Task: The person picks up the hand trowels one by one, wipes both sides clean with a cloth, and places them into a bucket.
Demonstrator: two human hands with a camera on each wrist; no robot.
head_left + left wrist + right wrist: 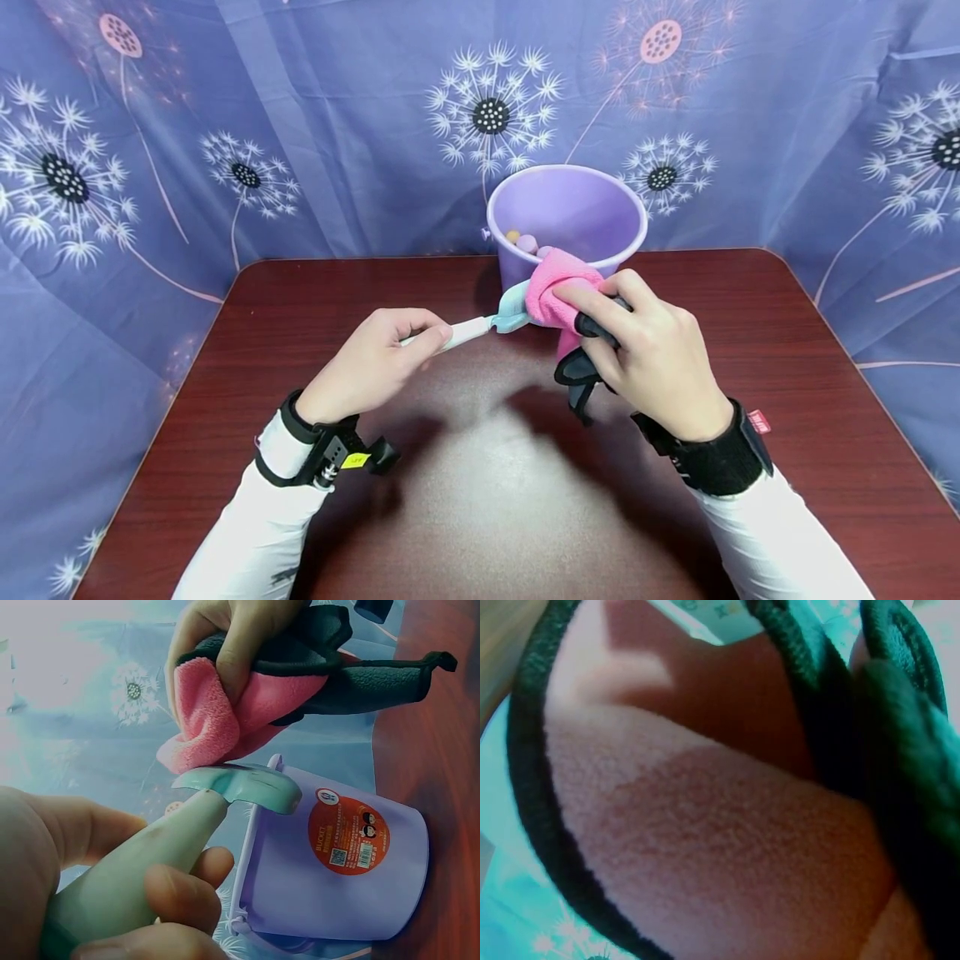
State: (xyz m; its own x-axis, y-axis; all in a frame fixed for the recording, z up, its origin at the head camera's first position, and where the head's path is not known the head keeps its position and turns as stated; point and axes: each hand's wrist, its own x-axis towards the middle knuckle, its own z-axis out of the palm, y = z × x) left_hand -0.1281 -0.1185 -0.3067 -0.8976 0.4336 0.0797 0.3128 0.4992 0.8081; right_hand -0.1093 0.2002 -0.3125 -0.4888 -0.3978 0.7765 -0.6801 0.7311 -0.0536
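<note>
My left hand (382,358) grips the pale handle of a small toy shovel (512,308), its teal head tilted up and pointing right. In my right hand (656,358) is a bunched cloth (562,287), pink on one face and dark grey with black edging on the other. The cloth's pink part (206,724) touches the shovel's head (255,787) and covers part of it in the head view. Folds of the cloth (705,825) fill most of the right wrist view, which hides the fingertips there.
A purple bucket (517,204) stands at the back of the dark red-brown table (315,292), just behind the cloth. Several small balls (527,243) lie inside it. A round red label (349,836) is on its side. Behind the table hangs a blue dandelion-print curtain (360,125).
</note>
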